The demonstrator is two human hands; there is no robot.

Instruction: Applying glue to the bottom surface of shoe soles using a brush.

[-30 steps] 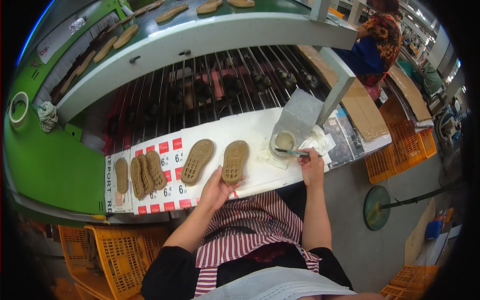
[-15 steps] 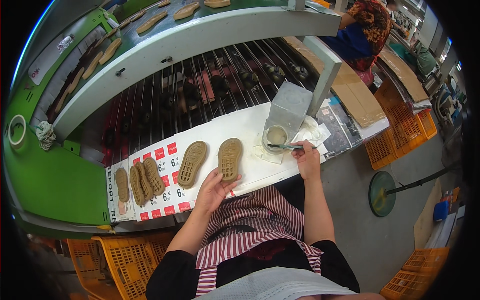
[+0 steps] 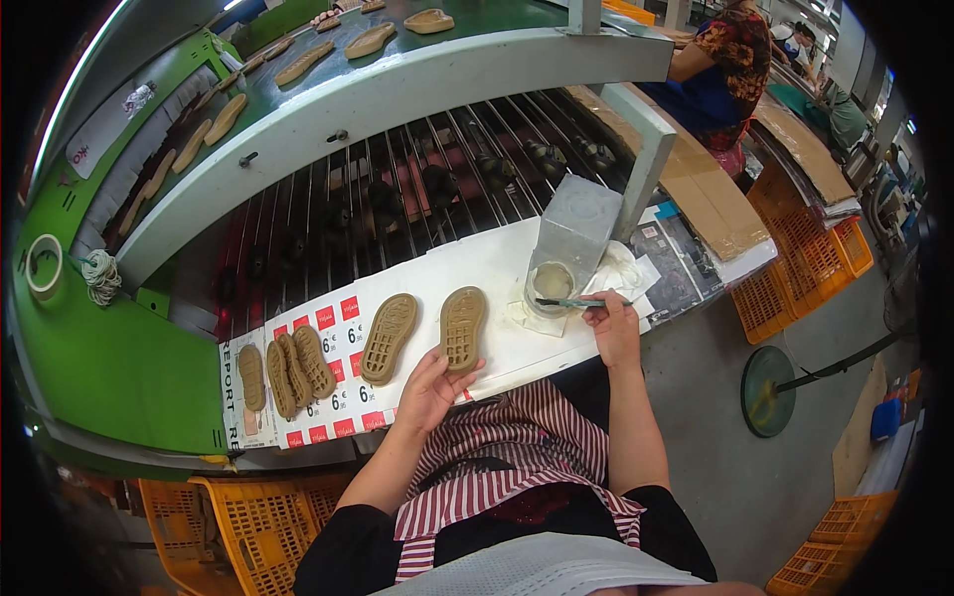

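My left hand grips the heel end of a tan shoe sole, its gridded side facing up, at the near edge of the white board. Just left of it lies another tan sole, and several more soles are grouped farther left, some leaning together. Between the fingers of my right hand is a thin brush, pointing left. Its tip end is at a clear jar of cloudy liquid; whether the bristles are inside cannot be made out. Beside the jar is a crumpled white cloth.
A grey block stands behind the jar. Beyond the board run metal rods under a grey frame, with a conveyor belt carrying soles above. Orange crates flank the right side; a person works at the far right.
The whole view has shifted slightly. Both hands keep their holds, the left on the sole and the right on the brush by the jar.
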